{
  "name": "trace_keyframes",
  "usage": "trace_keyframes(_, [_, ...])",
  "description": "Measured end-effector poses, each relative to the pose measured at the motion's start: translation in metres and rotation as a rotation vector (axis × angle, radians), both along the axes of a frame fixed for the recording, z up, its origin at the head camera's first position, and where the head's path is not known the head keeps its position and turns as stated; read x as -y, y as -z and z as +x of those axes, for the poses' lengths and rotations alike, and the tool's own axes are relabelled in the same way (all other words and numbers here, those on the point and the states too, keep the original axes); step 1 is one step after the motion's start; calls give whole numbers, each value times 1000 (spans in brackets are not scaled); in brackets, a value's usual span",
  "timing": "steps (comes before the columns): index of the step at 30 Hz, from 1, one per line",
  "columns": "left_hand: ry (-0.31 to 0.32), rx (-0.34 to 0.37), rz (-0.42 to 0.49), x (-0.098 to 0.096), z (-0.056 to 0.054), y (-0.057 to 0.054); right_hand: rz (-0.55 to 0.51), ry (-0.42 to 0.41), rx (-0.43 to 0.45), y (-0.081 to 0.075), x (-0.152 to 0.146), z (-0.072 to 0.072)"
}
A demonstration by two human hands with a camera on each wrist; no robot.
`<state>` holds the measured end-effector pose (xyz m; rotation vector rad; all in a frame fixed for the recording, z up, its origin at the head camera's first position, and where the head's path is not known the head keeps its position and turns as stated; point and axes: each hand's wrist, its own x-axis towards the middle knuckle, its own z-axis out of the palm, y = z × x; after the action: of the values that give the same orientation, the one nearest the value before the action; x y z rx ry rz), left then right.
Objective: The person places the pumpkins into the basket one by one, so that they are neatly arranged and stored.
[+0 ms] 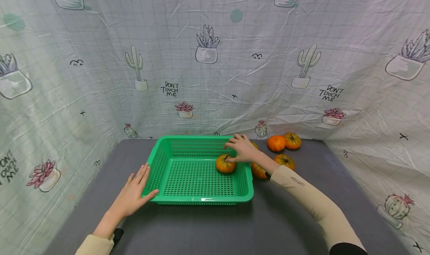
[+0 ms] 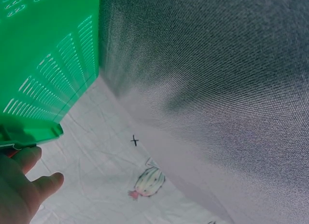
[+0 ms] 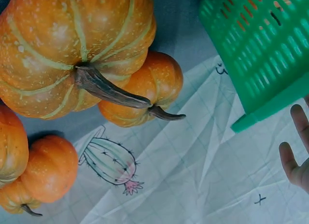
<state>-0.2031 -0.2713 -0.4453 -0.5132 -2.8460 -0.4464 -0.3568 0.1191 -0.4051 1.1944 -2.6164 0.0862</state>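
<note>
A green slotted plastic basket (image 1: 208,199) stands on the grey table, and one orange-and-green pumpkin (image 1: 224,167) lies inside it near the right wall. My right hand (image 1: 245,150) reaches over the basket's right rim with its fingers spread, the thumb overlapping the top of that pumpkin by its stem. In the right wrist view those fingers stand apart just beyond the basket rim (image 3: 270,107). At the left side, my left hand (image 1: 129,195) rests with straight fingers along the rim; the left wrist view has its fingertips right under the basket's edge (image 2: 34,132).
Several pumpkins sit right of the basket: an orange one (image 1: 276,143) beside a striped one (image 1: 292,140) at the back, others (image 1: 284,160) nearer the right forearm. A large pumpkin (image 3: 53,40) with a dark stem fills the right wrist view's corner. Printed cloth (image 1: 231,79) hangs around the table.
</note>
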Motion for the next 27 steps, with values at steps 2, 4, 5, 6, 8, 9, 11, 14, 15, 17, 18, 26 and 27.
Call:
trace_keyframes(2, [1,0,-2,0,0,1,-13,1,-9,-3,-2,4])
trace_keyframes(4, [-1,0,-5,-1,1,1,-36,5,-18,-5,-4,8])
trace_keyframes(5, [-2,0,-7,-1,1,2,-52,9,-22,-6,-6,10])
trace_keyframes(6, [-3,-2,-11,-1,1,2,-65,18,-29,-8,-8,12])
trace_keyframes(8, [-4,-4,-14,-1,1,2,-100,29,-38,-9,-13,15])
trace_keyframes(9, [-4,-5,-14,0,1,2,-118,32,-39,-10,-16,17])
trace_keyframes(11, [-4,-6,-12,0,1,1,-143,44,-49,-11,-22,20])
trace_keyframes(14, [-3,-8,-5,0,1,0,-183,53,-59,-10,-32,24])
trace_keyframes(15, [-3,-11,-4,0,1,0,-197,56,-57,-9,-36,25])
trace_keyframes(17, [-2,-11,-3,1,1,0,-224,69,-56,-7,-45,27])
trace_keyframes(18, [-2,-10,-5,1,1,0,-239,76,-53,-6,-49,28])
trace_keyframes(26, [-4,-2,-3,0,0,0,-305,174,-78,2,-90,32])
trace_keyframes(27, [-5,-3,-3,-1,0,0,-307,192,-84,3,-95,32])
